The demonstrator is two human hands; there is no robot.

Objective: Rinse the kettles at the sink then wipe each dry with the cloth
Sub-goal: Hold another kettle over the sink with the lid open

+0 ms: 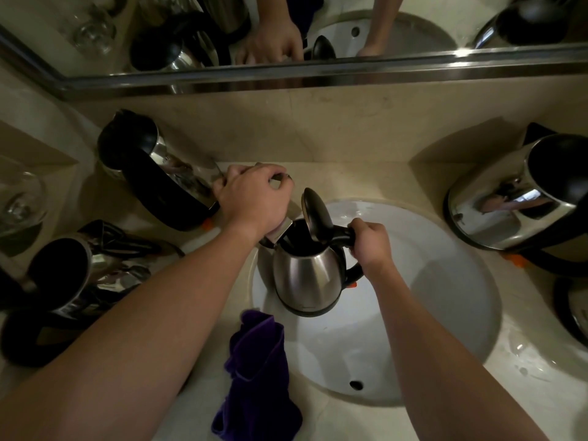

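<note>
Kettle [307, 275] is hanging over the white sink [445, 313], lid [315, 214] standing open, spout toward the left. The right hand [370, 243] is gripping its black handle. The left hand [254, 198] is curling around the tap handle [280, 177] behind the spout. A purple cloth [254, 377] is lying on the counter [350, 173] at the sink's near-left rim. More kettles are standing on the counter: two at left [159, 173] [73, 281], one at right [521, 198].

Two bare forearms reach in from the lower edge, no sleeves, watch or rings showing. The left hand [251, 198] and right hand [370, 241] wear no gloves; nails are short.
</note>
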